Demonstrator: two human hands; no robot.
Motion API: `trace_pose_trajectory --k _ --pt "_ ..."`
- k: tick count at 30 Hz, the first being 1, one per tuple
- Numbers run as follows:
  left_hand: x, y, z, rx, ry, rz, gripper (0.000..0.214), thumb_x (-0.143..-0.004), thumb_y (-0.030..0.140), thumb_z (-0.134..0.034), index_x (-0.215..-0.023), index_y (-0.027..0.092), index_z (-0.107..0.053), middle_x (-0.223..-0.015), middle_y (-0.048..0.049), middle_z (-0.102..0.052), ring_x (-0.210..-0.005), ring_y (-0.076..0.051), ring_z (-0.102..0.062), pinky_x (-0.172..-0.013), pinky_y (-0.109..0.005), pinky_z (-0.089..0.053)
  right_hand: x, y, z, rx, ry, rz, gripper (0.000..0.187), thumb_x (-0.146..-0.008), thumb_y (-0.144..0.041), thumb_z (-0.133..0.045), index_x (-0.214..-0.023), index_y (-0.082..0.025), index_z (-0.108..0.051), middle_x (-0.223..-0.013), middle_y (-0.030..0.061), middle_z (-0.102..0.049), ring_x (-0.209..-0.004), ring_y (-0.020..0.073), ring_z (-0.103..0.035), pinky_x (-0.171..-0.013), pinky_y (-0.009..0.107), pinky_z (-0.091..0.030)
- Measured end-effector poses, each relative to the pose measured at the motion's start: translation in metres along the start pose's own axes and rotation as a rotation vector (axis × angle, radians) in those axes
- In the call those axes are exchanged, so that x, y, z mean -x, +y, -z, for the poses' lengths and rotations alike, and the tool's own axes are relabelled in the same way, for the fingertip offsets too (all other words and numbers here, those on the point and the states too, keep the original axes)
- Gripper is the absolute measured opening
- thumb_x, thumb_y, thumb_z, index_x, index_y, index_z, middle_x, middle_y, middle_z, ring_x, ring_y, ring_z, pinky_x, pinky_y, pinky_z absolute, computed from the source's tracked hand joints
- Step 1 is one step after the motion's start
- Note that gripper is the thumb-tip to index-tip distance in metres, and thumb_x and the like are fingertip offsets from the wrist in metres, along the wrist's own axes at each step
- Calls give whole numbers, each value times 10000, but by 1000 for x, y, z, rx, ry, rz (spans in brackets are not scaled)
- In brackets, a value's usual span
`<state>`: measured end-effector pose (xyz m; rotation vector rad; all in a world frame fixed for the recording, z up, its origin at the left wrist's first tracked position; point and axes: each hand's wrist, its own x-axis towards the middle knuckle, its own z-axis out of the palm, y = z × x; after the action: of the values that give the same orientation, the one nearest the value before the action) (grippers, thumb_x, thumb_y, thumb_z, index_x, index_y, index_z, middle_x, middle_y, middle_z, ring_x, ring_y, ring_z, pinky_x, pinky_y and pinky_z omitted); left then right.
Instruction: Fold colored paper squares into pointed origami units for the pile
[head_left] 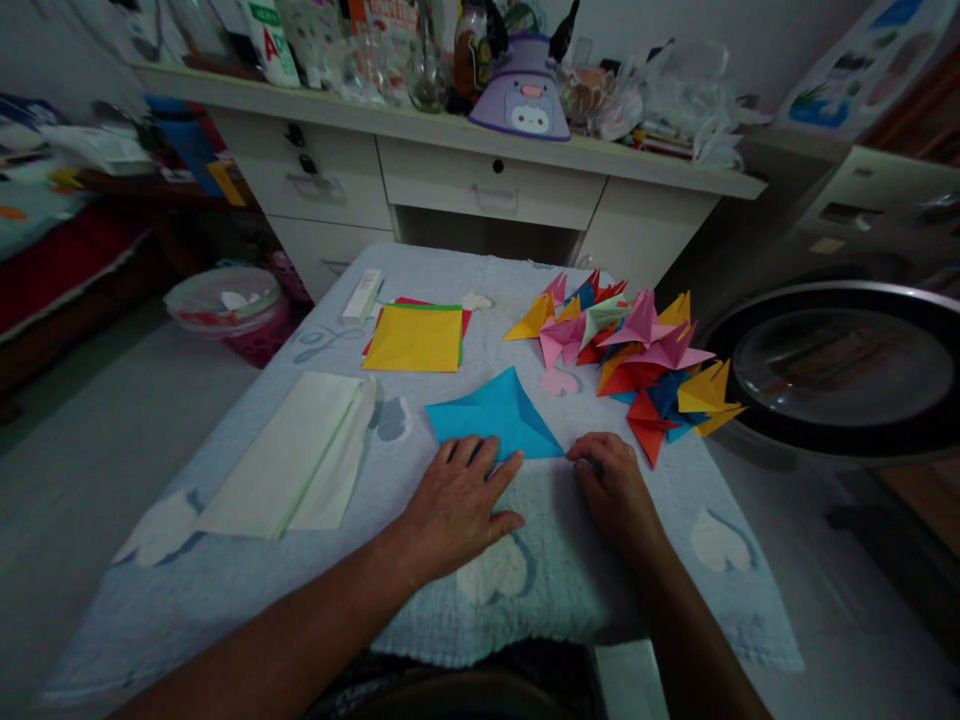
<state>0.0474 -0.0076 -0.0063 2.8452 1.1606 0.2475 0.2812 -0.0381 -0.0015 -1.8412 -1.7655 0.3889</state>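
A sheet of blue origami paper (510, 412) lies on the cloth in front of me, its creases showing and its near edge folded straight. My left hand (461, 505) rests flat on its near left part, fingers spread. At the paper's right corner, the curled fingers of my right hand (611, 480) pinch the tip; the thumb is partly hidden. Beyond the blue sheet sits a stack of square paper (414, 338), yellow on top with green and red edges peeking out. Several folded paper cranes (637, 345) in pink, red, yellow and blue are heaped to the right.
A pale cloth with hearts (225, 600) covers the table. Folded white paper (289, 455) lies at left, with a small white box (363, 296) behind it. A cluttered white desk (450, 125) stands beyond. A washing machine (840, 250) is at right, a pink bin (232, 310) at left.
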Motion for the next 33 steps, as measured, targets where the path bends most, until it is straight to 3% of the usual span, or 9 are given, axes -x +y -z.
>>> trace_pose_trajectory --k 11,19,29,33 --pt "1 0 -5 10 13 15 645 -886 625 -492 -1428 287 -409 -1419 -102 -465 -1241 -323 -402 -1004 -491 -317 -7 -1 -6 113 -4 -11 232 -807 -158 -558 -973 -250 -690 -1082 62 -595 -1036 262 -493 -914 437 -367" --pt "1 -1 -5 55 34 -72 590 -940 570 -442 -1417 226 -403 -1478 -63 -454 -1354 -258 -353 -1142 -514 -152 -21 -1 1 199 -132 12 177 -780 -177 -617 -910 -253 -710 -1069 52 -610 -1020 258 -489 -876 408 -359" --pt "0 -1 -8 103 30 -50 619 -912 560 -506 -1421 223 -404 -1462 -76 -460 -1325 -283 -379 -1081 -467 -285 -36 -3 0 284 -173 53 87 -775 -196 -630 -818 -230 -697 -1074 52 -626 -1024 252 -501 -821 365 -356" --pt "0 -1 -5 91 8 -36 641 -897 560 -535 -1458 305 -356 -1474 -58 -436 -1312 -311 -362 -1051 -489 -320 -38 -9 3 333 -208 55 90 -803 -195 -604 -806 -220 -691 -1064 63 -628 -997 254 -505 -797 363 -353"
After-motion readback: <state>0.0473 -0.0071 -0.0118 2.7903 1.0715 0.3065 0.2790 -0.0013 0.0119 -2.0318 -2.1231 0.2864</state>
